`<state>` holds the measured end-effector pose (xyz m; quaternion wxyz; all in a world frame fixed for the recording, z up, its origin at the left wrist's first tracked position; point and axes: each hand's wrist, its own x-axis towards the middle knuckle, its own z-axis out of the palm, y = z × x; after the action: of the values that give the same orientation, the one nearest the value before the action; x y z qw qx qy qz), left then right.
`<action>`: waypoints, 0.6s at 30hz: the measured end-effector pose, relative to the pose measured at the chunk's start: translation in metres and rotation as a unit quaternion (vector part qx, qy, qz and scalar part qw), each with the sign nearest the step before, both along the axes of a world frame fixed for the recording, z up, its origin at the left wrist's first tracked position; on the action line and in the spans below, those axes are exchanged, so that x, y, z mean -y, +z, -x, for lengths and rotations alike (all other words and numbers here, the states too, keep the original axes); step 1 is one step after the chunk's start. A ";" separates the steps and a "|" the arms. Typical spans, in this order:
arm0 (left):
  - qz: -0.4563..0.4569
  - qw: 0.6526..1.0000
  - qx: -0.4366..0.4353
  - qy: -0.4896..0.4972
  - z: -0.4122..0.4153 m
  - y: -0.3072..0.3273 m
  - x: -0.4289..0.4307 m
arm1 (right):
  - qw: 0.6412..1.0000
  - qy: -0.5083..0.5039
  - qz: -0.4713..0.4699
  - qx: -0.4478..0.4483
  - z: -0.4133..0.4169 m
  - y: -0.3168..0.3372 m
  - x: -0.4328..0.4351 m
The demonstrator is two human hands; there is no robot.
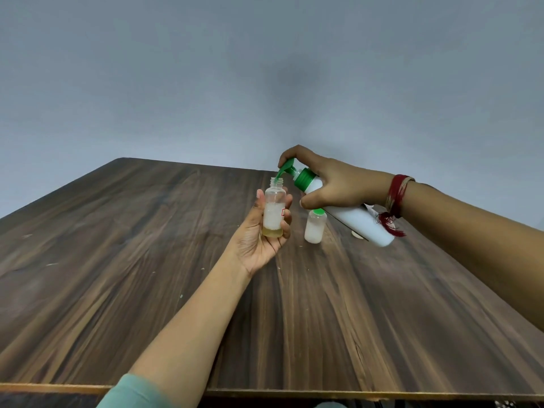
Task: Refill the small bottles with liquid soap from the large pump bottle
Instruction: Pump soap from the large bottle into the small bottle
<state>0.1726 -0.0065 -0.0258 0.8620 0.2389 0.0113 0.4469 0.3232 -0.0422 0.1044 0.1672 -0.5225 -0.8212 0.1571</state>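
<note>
left hand (259,240) curls round upright uncapped clear small bottle (273,214), yellowish layer at its base | green-capped small bottle (315,229) stands on counter (132,260) just right of it, below right hand (338,184) | right hand grips tilted white pump bottle (357,219), green spout (284,169) over the open mouth
</note>
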 end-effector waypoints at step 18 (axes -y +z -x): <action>-0.012 1.000 0.003 -0.009 -0.001 -0.001 0.000 | 1.000 -0.004 -0.011 0.004 0.000 -0.001 -0.002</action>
<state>0.1734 -0.0061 -0.0264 0.8632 0.2484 0.0011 0.4396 0.3234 -0.0398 0.1035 0.1703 -0.5246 -0.8213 0.1457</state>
